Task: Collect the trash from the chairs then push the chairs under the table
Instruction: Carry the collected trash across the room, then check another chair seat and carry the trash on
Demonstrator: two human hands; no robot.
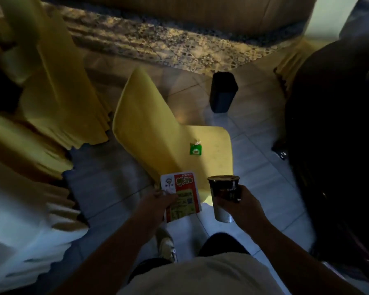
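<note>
Left hand point(158, 199) pinches flyer point(182, 195); right hand point(241, 202) grips cup point(224, 188). Green sachet point(195, 149) lies on chair point(158, 133) seat: light, crinkly, probably slippery; pinch an edge. Both hands full.

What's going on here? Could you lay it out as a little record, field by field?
left hand: grips a red and green printed packet
right hand: holds a dark cup
yellow chair: a small green wrapper lies on its seat
dark bin: stands on the tiled floor beyond the chair
trash left on seat: the wrapper
</note>
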